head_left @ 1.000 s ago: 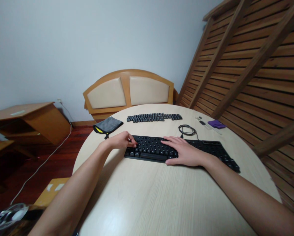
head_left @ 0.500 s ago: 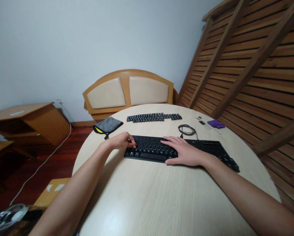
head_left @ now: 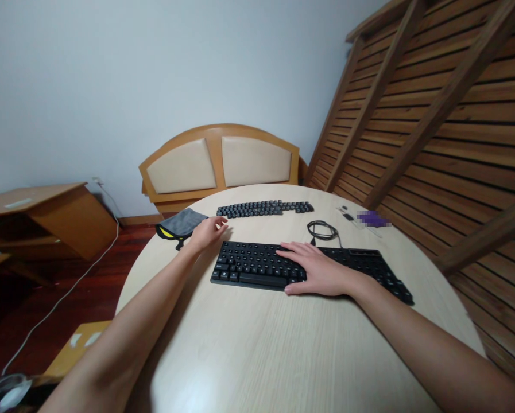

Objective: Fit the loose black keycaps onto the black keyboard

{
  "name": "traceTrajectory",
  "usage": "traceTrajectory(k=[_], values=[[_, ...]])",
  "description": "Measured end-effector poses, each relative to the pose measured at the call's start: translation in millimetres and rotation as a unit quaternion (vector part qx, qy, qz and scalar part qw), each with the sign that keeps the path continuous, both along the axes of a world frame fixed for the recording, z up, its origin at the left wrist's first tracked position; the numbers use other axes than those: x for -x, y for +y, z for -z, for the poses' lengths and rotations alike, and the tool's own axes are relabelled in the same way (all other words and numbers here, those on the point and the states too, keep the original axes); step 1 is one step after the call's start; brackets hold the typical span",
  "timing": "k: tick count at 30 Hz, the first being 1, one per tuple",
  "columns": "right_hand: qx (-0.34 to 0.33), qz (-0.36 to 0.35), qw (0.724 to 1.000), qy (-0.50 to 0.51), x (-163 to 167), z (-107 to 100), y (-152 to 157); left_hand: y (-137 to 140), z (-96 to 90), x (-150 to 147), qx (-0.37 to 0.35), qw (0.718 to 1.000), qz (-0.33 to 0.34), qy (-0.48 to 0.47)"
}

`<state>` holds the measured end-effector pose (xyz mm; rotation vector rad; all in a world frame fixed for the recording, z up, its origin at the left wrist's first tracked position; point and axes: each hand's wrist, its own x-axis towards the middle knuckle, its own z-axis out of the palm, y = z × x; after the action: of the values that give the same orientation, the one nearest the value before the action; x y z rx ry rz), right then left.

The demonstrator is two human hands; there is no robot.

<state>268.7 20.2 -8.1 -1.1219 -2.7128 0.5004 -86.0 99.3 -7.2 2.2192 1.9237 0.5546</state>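
A black keyboard point(head_left: 257, 265) lies across the table, with keycaps on its lower left rows and bare sockets higher up. My right hand point(head_left: 320, 268) rests flat over its middle, fingers spread, covering some of the keys. Beyond the keyboard's upper left corner, my left hand point(head_left: 209, 231) hovers over the table, its fingers loosely bent and apart, with nothing visible in them. Just past its fingertips, loose black keycaps point(head_left: 261, 209) are laid out in rows. The grey pouch point(head_left: 182, 222) with yellow inside is next to that hand and partly behind it.
A coiled black cable point(head_left: 323, 230) sits behind the keyboard. Farther right lie a purple cloth point(head_left: 372, 219) and small dark pieces point(head_left: 348, 217). The round table point(head_left: 257, 350) has a wooden headboard point(head_left: 218, 137) behind it and slatted wood point(head_left: 433, 115) to the right.
My left hand has left the keyboard's left keys and moved up and away, toward the loose keycaps. My right hand stays on the keyboard. The view has shifted slightly.
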Motion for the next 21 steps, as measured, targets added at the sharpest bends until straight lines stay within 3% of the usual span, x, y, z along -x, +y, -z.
traceTrajectory(k=[5,12,21], values=[[0.003,0.004,1.000,0.007,0.2,-1.1,-1.7,23.7,9.0,-9.4,-0.017,0.995,-0.070,0.062],[0.010,0.002,1.000,0.006,0.3,-1.9,-2.2,42.0,12.3,-18.0,-0.012,0.989,-0.103,0.109],[0.006,0.003,1.000,-0.005,0.7,-3.5,-2.9,32.0,12.4,-15.9,-0.015,0.988,-0.121,0.099]])
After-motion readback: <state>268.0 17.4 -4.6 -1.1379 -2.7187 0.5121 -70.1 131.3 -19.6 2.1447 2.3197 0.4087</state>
